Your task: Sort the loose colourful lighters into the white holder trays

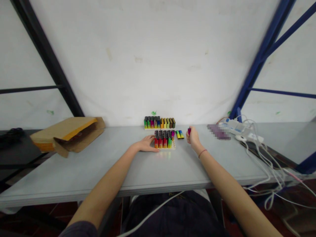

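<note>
A white tray (pixel 173 145) in the middle of the desk holds upright lighters (pixel 163 140) in rows, red, green and purple with dark tops. My left hand (pixel 146 144) is around the tray's left end, thumb along the front and fingers toward the back. My right hand (pixel 194 137) is closed in a fist around a purple lighter (pixel 189 131), whose end shows above the fingers. Between the tray and my right hand, two yellow, green and blue lighters (pixel 180 134) lie flat on the desk.
A second rack of lighters (pixel 159 122) stands against the wall. To the left lies an open cardboard box (pixel 71 131). White cables (pixel 264 144) and a power strip (pixel 233 125) crowd the right side, near a blurred purple item (pixel 219 132). The grey desk's (pixel 148 171) front edge faces me.
</note>
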The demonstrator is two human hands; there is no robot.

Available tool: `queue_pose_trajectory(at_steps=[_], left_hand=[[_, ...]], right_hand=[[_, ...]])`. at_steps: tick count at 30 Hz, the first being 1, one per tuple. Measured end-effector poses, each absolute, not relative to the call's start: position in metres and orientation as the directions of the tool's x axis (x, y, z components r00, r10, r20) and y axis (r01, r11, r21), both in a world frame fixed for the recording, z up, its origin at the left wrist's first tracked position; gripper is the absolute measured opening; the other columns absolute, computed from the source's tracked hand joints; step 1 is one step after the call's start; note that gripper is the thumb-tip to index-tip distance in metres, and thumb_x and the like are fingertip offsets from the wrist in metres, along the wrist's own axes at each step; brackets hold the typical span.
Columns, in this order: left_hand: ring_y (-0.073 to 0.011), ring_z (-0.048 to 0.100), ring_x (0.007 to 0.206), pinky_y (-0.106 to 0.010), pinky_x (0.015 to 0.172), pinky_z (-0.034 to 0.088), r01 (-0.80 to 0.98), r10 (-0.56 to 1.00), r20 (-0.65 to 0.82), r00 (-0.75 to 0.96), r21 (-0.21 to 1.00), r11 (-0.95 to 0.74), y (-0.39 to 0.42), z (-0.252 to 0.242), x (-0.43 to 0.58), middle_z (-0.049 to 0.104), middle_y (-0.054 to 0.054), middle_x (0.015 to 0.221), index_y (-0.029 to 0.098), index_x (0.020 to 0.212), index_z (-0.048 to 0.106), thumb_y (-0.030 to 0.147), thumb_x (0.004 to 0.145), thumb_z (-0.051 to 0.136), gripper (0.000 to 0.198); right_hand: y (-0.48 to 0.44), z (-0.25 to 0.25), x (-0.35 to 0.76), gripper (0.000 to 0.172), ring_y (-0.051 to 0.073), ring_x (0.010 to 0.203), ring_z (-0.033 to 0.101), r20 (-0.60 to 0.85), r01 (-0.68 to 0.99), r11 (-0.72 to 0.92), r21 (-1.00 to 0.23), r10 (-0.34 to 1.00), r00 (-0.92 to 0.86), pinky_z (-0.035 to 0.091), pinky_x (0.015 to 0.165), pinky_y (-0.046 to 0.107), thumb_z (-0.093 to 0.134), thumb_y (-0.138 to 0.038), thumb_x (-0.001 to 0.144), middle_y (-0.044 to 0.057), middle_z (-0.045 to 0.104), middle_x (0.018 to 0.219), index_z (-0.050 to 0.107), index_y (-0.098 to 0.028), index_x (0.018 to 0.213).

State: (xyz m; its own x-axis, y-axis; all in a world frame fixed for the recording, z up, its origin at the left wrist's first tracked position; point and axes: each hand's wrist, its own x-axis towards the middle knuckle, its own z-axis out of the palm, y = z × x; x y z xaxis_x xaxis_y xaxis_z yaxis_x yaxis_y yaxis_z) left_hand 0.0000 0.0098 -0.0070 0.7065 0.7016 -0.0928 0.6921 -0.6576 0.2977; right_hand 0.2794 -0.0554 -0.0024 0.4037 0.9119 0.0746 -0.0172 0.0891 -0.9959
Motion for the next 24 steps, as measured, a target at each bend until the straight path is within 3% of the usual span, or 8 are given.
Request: queue_pose_trajectory(at_steps=[3,7,12,17,24], left_hand=[[-0.0342,0.024,0.14,-0.037,0.115,0.02,0.695,0.703,-0.098,0.705,0.295,-0.656,0.01,-0.007,0.0,0.023,-0.018,0.155,0.008,0.145,0.03,0.077,0.065,0.056,0.109],[-0.0335,0.024,0.141,-0.036,0.116,0.019,0.7,0.705,-0.105,0.701,0.286,-0.654,0.011,-0.008,0.001,0.024,-0.018,0.155,0.008,0.145,0.032,0.077,0.064,0.056,0.109],[-0.0347,0.025,0.14,-0.039,0.115,0.021,0.685,0.697,-0.083,0.712,0.3,-0.664,0.013,-0.01,0.0,0.026,-0.016,0.155,0.012,0.144,0.034,0.078,0.065,0.057,0.105],[-0.0344,0.025,0.14,-0.038,0.115,0.021,0.695,0.704,-0.096,0.703,0.298,-0.654,0.011,-0.008,0.0,0.024,-0.019,0.155,0.008,0.145,0.03,0.078,0.065,0.056,0.11],[-0.0339,0.025,0.14,-0.036,0.116,0.02,0.693,0.702,-0.096,0.706,0.298,-0.657,0.009,-0.006,0.001,0.025,-0.018,0.154,0.007,0.144,0.033,0.077,0.064,0.056,0.109]], right_hand=[[-0.058,0.003,0.277,0.044,0.008,0.028,0.015,-0.031,-0.14,0.04,-0.989,0.879,0.475,0.011,0.032,0.022,0.028,-0.042,0.089,-0.007,0.019,0.035,0.026,-0.025,0.048],[-0.06,0.005,0.274,0.042,0.008,0.028,0.014,0.005,-0.14,0.081,-0.987,0.881,0.472,0.01,0.032,0.022,0.026,-0.034,0.088,-0.006,0.018,0.034,0.025,-0.025,0.046],[-0.061,0.006,0.272,0.044,0.008,0.027,0.016,-0.045,-0.178,0.048,-0.983,0.874,0.484,0.011,0.032,0.022,0.029,-0.039,0.089,-0.007,0.02,0.034,0.027,-0.025,0.047],[-0.063,0.008,0.271,0.049,0.008,0.027,0.019,-0.073,-0.189,0.029,-0.982,0.855,0.513,0.012,0.03,0.021,0.027,-0.052,0.09,-0.007,0.022,0.033,0.028,-0.025,0.049],[-0.065,0.012,0.27,0.041,0.007,0.026,0.014,-0.086,-0.265,0.048,-0.963,0.877,0.472,0.008,0.031,0.02,0.025,-0.036,0.088,-0.007,0.019,0.031,0.026,-0.025,0.049]])
